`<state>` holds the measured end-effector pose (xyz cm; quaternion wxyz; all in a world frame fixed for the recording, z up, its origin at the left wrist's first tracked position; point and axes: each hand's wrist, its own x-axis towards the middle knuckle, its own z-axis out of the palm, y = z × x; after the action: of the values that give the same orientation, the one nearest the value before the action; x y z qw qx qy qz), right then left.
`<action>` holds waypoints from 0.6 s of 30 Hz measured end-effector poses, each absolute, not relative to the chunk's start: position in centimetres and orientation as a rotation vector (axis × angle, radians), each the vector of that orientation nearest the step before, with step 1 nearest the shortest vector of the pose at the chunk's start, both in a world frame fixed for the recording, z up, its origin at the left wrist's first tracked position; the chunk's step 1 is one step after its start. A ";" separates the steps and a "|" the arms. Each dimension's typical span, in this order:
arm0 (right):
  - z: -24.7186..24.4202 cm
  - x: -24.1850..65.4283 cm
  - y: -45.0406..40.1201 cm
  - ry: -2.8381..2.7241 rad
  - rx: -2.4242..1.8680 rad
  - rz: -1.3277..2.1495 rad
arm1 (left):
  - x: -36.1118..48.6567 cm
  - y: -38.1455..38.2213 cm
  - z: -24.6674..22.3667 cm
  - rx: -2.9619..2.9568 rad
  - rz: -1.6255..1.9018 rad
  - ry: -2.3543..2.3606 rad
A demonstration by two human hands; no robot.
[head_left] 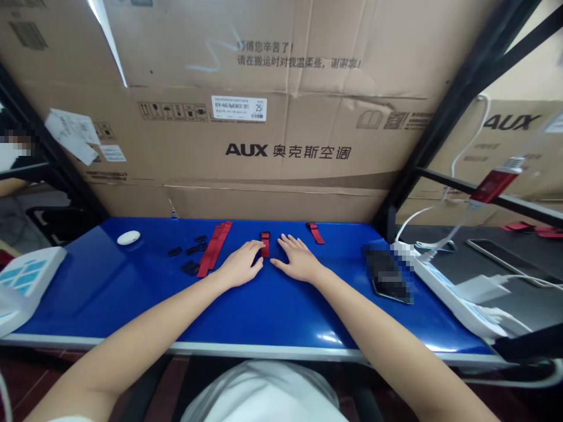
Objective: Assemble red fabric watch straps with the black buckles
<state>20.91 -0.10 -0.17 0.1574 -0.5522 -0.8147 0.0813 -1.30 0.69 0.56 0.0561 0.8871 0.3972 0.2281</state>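
On the blue table (145,305) lies a short red strap (265,248) with a black buckle (264,235) at its far end. My left hand (240,265) is beside it, thumb and fingers apart, the fingertips at the strap's left edge; whether they touch it I cannot tell. To the strap's right, my right hand (299,259) rests palm down with its fingers spread, holding nothing. Another red strap with a black buckle (315,232) lies farther right. Left of my left hand are several longer red straps (214,251) side by side, next to several loose black buckles (190,268).
A dark phone (389,275) and a white power strip (453,290) with cables lie at the right. A white oval object (129,238) sits at the back left, a white-and-blue device (30,278) at the left edge. Cardboard (246,193) walls off the back between black frame posts (444,111).
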 end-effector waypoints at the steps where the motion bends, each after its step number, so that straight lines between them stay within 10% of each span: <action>1: -0.1 20.7 -0.2 -2.333 -1.582 0.230 | -1.5 0.7 0.5 2.679 0.660 1.279; 18: -0.1 19.9 -0.1 -2.348 -1.677 0.243 | -2.7 1.7 -0.7 2.614 0.356 1.504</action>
<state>19.85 -0.14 -0.07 0.1226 -0.5748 -0.8048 0.0834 -2.68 1.73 -0.68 0.0524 0.8596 0.4946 0.1170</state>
